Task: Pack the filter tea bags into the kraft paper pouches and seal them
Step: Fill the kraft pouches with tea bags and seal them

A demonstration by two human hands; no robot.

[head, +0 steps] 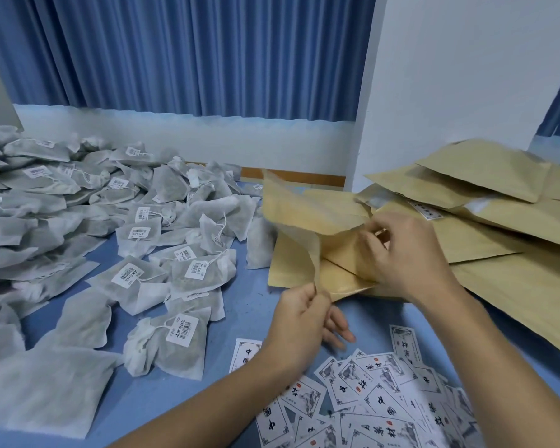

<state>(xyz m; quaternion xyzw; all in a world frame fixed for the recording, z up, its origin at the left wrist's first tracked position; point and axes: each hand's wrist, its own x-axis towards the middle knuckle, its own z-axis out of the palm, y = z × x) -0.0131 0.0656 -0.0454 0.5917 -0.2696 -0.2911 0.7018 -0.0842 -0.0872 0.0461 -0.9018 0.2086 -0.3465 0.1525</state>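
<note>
1. Along the left edge of the desk, filter tea bags lie in a loose heap that spills toward the middle, barcode tags mostly up. They are probably dumped there for a quick grab with the nearer hand. None sits in a pouch that I can see.
2. Near edge, left of centre: one tea bag lies closest to the person, tag up, string end bunched. It is the likely next pick.
3. Left hand: thumb and forefinger pinch the lower edge of the kraft paper pouch. The other fingers hang loose below it, holding nothing.
4. Kraft paper pouch: lifted above the middle of the desk and motion-blurred, with one wall peeled out to the left. The inside is not clearly visible, but it looks empty. My read is that it is held by opposite walls so the mouth pulls apart.
5. Right hand: fingers curled, pinching the pouch's other wall near the mouth. The fingertips are partly hidden by paper.
6. Near right corner: printed labels lie scattered and overlapping, face up. They are probably kept close for sticking on once a pouch is closed.
7. Right edge: a stack of flat pouches is fanned out, partly under the right wrist, so the supply sits within that hand's reach.
8. Stage judgement: this is the opening step. No filled or sealed pouch is visible.
</note>
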